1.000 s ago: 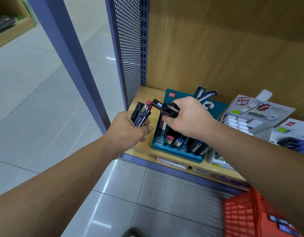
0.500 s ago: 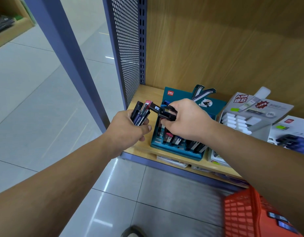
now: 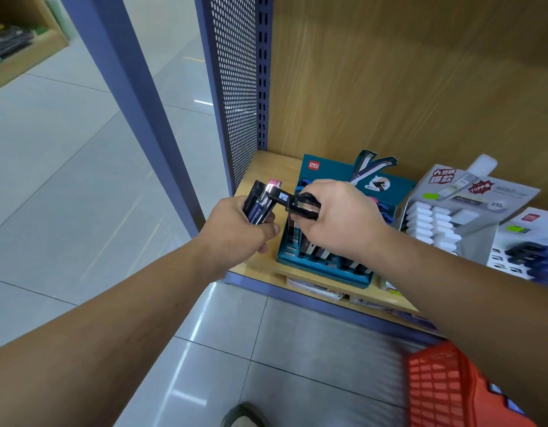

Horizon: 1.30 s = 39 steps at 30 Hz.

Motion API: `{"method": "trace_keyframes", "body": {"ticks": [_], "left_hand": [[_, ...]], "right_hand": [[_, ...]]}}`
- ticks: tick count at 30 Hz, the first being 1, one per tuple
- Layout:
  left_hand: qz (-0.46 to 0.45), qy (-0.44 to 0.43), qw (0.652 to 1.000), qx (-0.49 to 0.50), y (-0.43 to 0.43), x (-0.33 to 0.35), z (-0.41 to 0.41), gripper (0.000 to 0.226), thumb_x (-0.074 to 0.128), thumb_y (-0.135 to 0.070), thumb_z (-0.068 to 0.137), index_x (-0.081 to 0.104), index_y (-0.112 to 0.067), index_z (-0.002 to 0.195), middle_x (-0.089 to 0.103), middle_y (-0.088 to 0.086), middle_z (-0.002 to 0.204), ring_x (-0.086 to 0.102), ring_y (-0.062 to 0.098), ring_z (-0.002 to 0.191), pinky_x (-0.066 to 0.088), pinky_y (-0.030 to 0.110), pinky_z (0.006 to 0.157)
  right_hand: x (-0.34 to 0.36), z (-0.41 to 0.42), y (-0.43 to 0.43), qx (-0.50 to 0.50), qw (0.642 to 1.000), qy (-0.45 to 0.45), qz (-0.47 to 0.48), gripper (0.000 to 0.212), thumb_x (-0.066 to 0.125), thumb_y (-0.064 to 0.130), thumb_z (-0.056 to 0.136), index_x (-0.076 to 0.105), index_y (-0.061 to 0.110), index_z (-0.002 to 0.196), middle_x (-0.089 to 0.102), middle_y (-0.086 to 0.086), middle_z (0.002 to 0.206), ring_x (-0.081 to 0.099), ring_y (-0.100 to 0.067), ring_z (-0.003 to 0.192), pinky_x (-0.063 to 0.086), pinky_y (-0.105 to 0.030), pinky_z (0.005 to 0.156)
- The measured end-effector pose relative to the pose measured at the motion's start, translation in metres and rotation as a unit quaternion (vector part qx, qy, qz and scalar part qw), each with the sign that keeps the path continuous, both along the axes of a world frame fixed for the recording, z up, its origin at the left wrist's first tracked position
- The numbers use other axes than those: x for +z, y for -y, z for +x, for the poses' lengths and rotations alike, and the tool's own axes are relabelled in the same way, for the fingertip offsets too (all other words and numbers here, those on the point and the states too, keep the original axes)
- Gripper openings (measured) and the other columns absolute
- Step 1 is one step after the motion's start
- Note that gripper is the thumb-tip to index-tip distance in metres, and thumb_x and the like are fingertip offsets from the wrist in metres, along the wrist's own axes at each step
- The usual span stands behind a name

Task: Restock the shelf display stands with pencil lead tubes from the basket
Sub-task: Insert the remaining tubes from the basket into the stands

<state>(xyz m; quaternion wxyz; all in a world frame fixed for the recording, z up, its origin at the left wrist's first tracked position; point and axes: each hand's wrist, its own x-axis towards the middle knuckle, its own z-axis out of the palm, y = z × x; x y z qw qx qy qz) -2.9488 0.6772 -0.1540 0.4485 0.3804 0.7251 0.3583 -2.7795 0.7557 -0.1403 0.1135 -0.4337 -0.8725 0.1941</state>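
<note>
Right hand (image 3: 337, 220) has dipped a bit toward the shelf vs 1 sec ago, so the slim black lead tubes (image 3: 297, 204) it carries now cross the top of the other bunch. Left hand (image 3: 235, 232) barely budged. Imo that's lining up for a slot, nothing dropped in yet.

Nearest, bottom right: red plastic mesh basket (image 3: 435, 383), looks like some stock left inside, can't tell how much. Next up, left fingers are wrapped round a bunch of dark plastic pencil lead tubes (image 3: 257, 208), one w/ a pink cap. Right fingers pinch the black tubes just above the teal cardboard display stand (image 3: 325, 272), which sits on the light wooden shelf (image 3: 260, 180). Front-left slots look free.

Further back: grey-white eraser display box (image 3: 469, 198) beside the stand, blue perforated metal side panel (image 3: 235, 87) to the left.
</note>
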Motion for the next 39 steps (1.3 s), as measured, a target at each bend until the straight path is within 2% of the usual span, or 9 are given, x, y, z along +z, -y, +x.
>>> {"method": "trace_keyframes", "body": {"ticks": [8, 15, 19, 24, 30, 32, 34, 36, 39], "left_hand": [[-0.031, 0.01, 0.999, -0.011, 0.001, -0.004, 0.002, 0.017, 0.079, -0.007, 0.088, 0.067, -0.006, 0.1, 0.065, 0.004, 0.082, 0.065, 0.015, 0.063, 0.045, 0.014, 0.043], [-0.033, 0.009, 0.999, -0.012, 0.001, -0.006, 0.002, 0.015, 0.079, -0.006, 0.088, 0.067, -0.009, 0.097, 0.065, 0.004, 0.082, 0.065, 0.016, 0.063, 0.044, 0.014, 0.043], [-0.038, -0.001, 0.999, -0.013, 0.001, -0.007, 0.001, 0.02, 0.079, -0.009, 0.088, 0.067, -0.011, 0.104, 0.068, 0.006, 0.082, 0.067, 0.014, 0.061, 0.046, 0.016, 0.043], [-0.035, 0.001, 0.999, -0.01, 0.001, -0.005, 0.002, 0.019, 0.08, -0.009, 0.087, 0.067, -0.006, 0.101, 0.066, 0.006, 0.078, 0.068, 0.016, 0.06, 0.045, 0.016, 0.043], [-0.028, 0.023, 0.998, -0.041, 0.009, 0.01, 0.003, 0.024, 0.085, -0.021, 0.085, 0.065, -0.009, 0.093, 0.065, -0.002, 0.063, 0.061, 0.009, 0.051, 0.048, 0.024, 0.047], [-0.023, 0.04, 0.998, -0.054, 0.013, 0.022, 0.007, 0.028, 0.088, -0.024, 0.082, 0.064, -0.011, 0.088, 0.063, -0.004, 0.055, 0.054, 0.008, 0.043, 0.045, 0.023, 0.043], [-0.021, 0.061, 0.995, -0.073, 0.017, 0.034, 0.014, 0.03, 0.09, -0.025, 0.078, 0.065, -0.012, 0.088, 0.062, -0.003, 0.053, 0.051, 0.009, 0.041, 0.043, 0.023, 0.042], [-0.015, 0.075, 0.992, -0.096, 0.019, 0.045, 0.024, 0.03, 0.091, -0.024, 0.076, 0.066, -0.012, 0.089, 0.062, -0.003, 0.052, 0.05, 0.01, 0.042, 0.042, 0.023, 0.041], [0.0, 0.07, 0.99, -0.12, 0.02, 0.056, 0.036, 0.026, 0.09, -0.021, 0.077, 0.066, -0.016, 0.086, 0.062, -0.001, 0.054, 0.051, 0.008, 0.041, 0.042, 0.021, 0.04]], "right_hand": [[0.033, -0.011, -0.006, 0.02, 0.983, 0.183, -0.024, 0.019, 0.068, 0.035, 0.084, 0.056, 0.025, 0.073, 0.06, 0.005, 0.075, 0.061, -0.02, 0.074, 0.043, -0.03, 0.056], [0.015, -0.005, -0.003, 0.011, 0.995, 0.1, -0.014, 0.02, 0.066, 0.034, 0.086, 0.055, 0.026, 0.072, 0.061, 0.007, 0.076, 0.06, -0.018, 0.078, 0.042, -0.03, 0.057], [0.012, -0.001, -0.006, 0.07, 0.989, 0.133, -0.001, 0.026, 0.064, 0.035, 0.085, 0.048, 0.035, 0.065, 0.059, 0.008, 0.078, 0.06, -0.019, 0.081, 0.041, -0.03, 0.057], [0.018, -0.01, -0.009, -0.002, 0.988, 0.148, -0.044, 0.021, 0.067, 0.03, 0.083, 0.056, 0.021, 0.068, 0.058, 0.005, 0.071, 0.059, -0.017, 0.071, 0.039, -0.029, 0.056], [0.036, 0.004, -0.011, -0.086, 0.979, -0.051, -0.179, 0.029, 0.077, 0.029, 0.088, 0.058, 0.011, 0.075, 0.055, -0.001, 0.063, 0.053, -0.012, 0.053, 0.045, -0.023, 0.05], [0.042, 0.016, -0.005, -0.113, 0.956, -0.15, -0.227, 0.026, 0.075, 0.025, 0.091, 0.058, 0.011, 0.076, 0.049, -0.003, 0.059, 0.044, -0.013, 0.046, 0.041, -0.025, 0.047], [0.047, 0.026, 0.003, -0.121, 0.922, -0.221, -0.293, 0.019, 0.077, 0.028, 0.091, 0.07, 0.011, 0.087, 0.064, -0.013, 0.067, 0.049, -0.018, 0.051, 0.042, -0.03, 0.046], [0.051, 0.033, 0.012, -0.106, 0.901, -0.251, -0.338, 0.017, 0.079, 0.033, 0.089, 0.075, 0.017, 0.093, 0.069, -0.022, 0.076, 0.051, -0.026, 0.057, 0.042, -0.03, 0.046], [0.055, 0.041, 0.025, -0.091, 0.898, -0.257, -0.345, 0.015, 0.079, 0.031, 0.089, 0.076, 0.017, 0.092, 0.057, -0.007, 0.057, 0.05, -0.022, 0.054, 0.041, -0.029, 0.045]]}}
